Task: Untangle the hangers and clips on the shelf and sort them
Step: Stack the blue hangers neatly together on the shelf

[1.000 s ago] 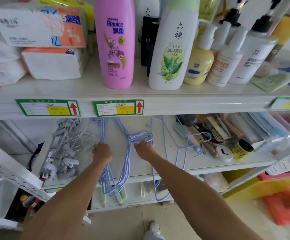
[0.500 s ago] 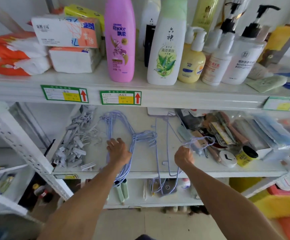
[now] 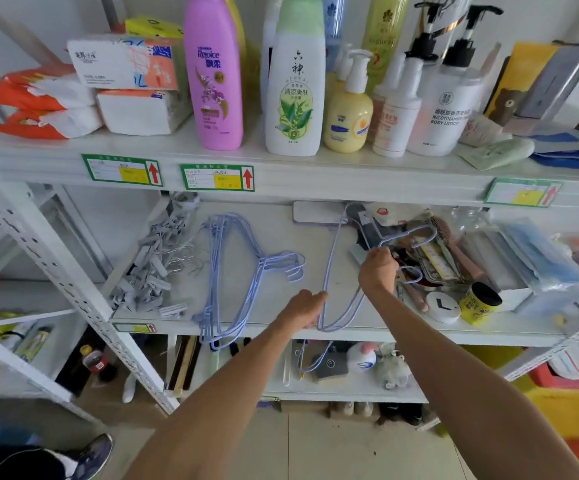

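Here, the left grip [image 3: 307, 306] is curled round the lower wire of the loose hangers [image 3: 330, 263] near the front edge of the middle shelf [image 3: 315, 244], while the right grip [image 3: 378, 268] is closed on their necks, just below the hooks, which reach over the clutter of small goods [image 3: 433, 258] at the right. Both grips hold the same lilac wires, which are tilted up off the shelf on the right side. To the left, apart from the hands, a stack of lilac hangers [image 3: 232, 271] lies flat with its lower ends overhanging the shelf front. The grey clips [image 3: 153, 271] sit in a heap at the shelf's left end.
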`<state>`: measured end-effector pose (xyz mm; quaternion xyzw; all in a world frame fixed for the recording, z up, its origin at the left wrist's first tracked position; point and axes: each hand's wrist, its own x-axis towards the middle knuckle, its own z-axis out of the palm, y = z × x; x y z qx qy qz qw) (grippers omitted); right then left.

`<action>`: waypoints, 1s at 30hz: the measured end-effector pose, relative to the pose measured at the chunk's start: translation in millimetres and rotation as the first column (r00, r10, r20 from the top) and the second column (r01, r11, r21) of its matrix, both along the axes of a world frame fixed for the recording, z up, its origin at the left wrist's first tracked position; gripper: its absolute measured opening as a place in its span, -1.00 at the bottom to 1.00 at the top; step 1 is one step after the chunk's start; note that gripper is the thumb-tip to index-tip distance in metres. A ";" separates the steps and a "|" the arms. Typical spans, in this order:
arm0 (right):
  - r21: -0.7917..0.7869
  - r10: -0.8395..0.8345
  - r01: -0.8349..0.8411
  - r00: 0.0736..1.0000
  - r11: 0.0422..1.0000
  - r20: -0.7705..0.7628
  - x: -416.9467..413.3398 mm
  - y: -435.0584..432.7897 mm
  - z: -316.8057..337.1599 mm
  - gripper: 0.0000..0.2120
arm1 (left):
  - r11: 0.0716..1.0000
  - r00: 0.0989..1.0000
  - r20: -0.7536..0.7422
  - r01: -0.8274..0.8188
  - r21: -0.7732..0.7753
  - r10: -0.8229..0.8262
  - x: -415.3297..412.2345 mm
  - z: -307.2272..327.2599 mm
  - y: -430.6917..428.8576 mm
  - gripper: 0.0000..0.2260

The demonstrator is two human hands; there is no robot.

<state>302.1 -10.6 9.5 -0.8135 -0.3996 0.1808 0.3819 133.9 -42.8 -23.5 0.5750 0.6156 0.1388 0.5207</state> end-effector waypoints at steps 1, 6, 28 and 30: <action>0.026 -0.003 0.004 1.000 1.000 -0.028 -0.3 -3.1 1.0 -0.71 | 0.999 0.997 0.070 -0.016 -0.049 0.020 1.8 3.1 -0.4 -0.65; 0.087 0.091 -0.074 0.973 0.993 -0.210 -24.5 -3.3 -11.6 -0.82 | 0.984 0.970 0.180 -0.176 0.043 0.165 -26.6 8.4 -8.7 -0.74; -0.414 -0.002 0.015 1.000 0.910 0.030 5.3 -24.4 -101.7 -0.72 | 0.920 0.742 -0.602 -0.050 0.390 0.295 -171.6 -32.0 30.9 -0.65; -0.381 0.063 -0.031 0.995 0.924 0.072 5.9 -21.1 -103.5 -0.69 | 0.926 0.694 -0.666 -0.002 0.378 0.274 -171.6 -34.4 33.3 -0.71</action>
